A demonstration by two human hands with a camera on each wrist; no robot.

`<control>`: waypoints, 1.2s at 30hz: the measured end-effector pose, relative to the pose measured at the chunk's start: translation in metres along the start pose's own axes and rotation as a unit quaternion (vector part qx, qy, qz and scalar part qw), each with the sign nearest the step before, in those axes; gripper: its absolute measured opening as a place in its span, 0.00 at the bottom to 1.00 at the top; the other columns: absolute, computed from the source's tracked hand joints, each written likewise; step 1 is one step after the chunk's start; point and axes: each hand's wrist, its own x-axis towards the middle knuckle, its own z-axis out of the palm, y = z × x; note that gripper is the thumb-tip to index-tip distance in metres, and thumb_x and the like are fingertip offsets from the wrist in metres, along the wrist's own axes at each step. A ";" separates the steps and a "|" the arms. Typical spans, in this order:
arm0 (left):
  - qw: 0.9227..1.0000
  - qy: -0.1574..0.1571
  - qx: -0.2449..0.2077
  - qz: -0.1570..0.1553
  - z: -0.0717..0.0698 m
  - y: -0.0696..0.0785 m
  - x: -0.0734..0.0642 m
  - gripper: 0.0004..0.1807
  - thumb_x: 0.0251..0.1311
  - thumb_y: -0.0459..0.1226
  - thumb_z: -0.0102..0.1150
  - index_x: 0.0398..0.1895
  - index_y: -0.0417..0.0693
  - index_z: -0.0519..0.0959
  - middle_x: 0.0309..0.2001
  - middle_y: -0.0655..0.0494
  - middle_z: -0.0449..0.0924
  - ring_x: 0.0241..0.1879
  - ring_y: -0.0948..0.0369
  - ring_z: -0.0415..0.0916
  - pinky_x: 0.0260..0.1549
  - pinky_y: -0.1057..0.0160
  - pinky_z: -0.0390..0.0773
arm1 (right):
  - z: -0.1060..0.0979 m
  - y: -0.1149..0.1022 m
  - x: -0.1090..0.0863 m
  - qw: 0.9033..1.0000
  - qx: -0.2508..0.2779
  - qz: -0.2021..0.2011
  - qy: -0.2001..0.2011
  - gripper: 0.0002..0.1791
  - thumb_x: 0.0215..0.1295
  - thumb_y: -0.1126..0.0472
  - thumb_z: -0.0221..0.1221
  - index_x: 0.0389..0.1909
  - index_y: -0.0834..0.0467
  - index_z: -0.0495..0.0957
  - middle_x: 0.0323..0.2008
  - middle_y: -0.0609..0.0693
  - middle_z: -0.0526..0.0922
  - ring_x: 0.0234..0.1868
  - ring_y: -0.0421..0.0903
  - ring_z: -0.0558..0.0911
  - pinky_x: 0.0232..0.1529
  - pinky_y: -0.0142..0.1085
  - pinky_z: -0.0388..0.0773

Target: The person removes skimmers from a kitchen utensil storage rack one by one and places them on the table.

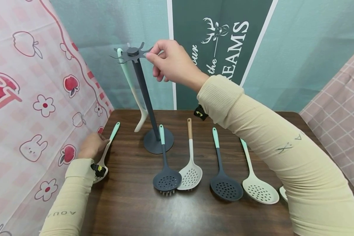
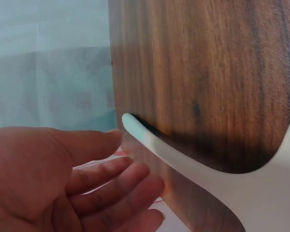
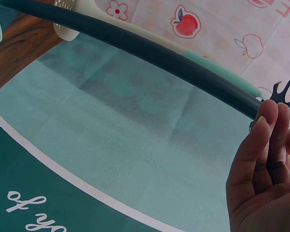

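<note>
My right hand (image 1: 174,60) pinches one hook of a dark utensil stand (image 1: 146,93) at its top, between thumb and fingers. From another hook, on the left, hangs a cream skimmer (image 1: 134,95) with a mint handle; its holed head (image 3: 65,19) shows in the right wrist view. At the table's left side, my left hand (image 1: 92,146) is beside a second cream skimmer (image 1: 105,155) with a mint handle end. In the left wrist view its fingers are relaxed, with the thumb close to the tip of that skimmer's handle (image 2: 140,133).
Across the brown table (image 1: 129,203) lie a dark skimmer (image 1: 167,181), a white one (image 1: 193,173) with a wooden handle, another dark one (image 1: 226,188) and a cream one (image 1: 259,190). A white edge (image 1: 283,193) shows beside my right sleeve. Printed cloths (image 1: 47,82) surround the table.
</note>
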 end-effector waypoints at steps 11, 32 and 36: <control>0.999 0.043 -0.024 0.005 -0.011 0.012 -0.006 0.19 0.70 0.47 0.55 0.39 0.37 0.84 0.39 0.41 0.83 0.35 0.47 0.78 0.28 0.53 0.74 | -0.002 0.002 0.000 1.000 -0.001 -0.002 0.000 0.09 0.78 0.54 0.55 0.40 0.56 0.73 0.25 0.56 0.81 0.28 0.51 0.84 0.30 0.36 0.80; 0.972 0.191 -0.090 0.107 -0.029 0.072 -0.021 0.17 0.74 0.43 0.53 0.48 0.36 0.82 0.41 0.39 0.84 0.38 0.46 0.81 0.38 0.46 0.77 | -0.003 0.002 0.000 1.000 -0.001 -0.012 0.001 0.09 0.78 0.55 0.55 0.40 0.57 0.74 0.25 0.55 0.81 0.27 0.51 0.84 0.29 0.36 0.80; 0.956 0.228 -0.118 0.143 -0.035 0.091 -0.024 0.16 0.73 0.42 0.56 0.50 0.38 0.82 0.42 0.40 0.85 0.41 0.46 0.83 0.40 0.46 0.79 | -0.003 0.001 0.000 1.000 -0.005 -0.013 0.001 0.09 0.78 0.54 0.55 0.40 0.57 0.74 0.25 0.55 0.81 0.27 0.50 0.84 0.29 0.36 0.80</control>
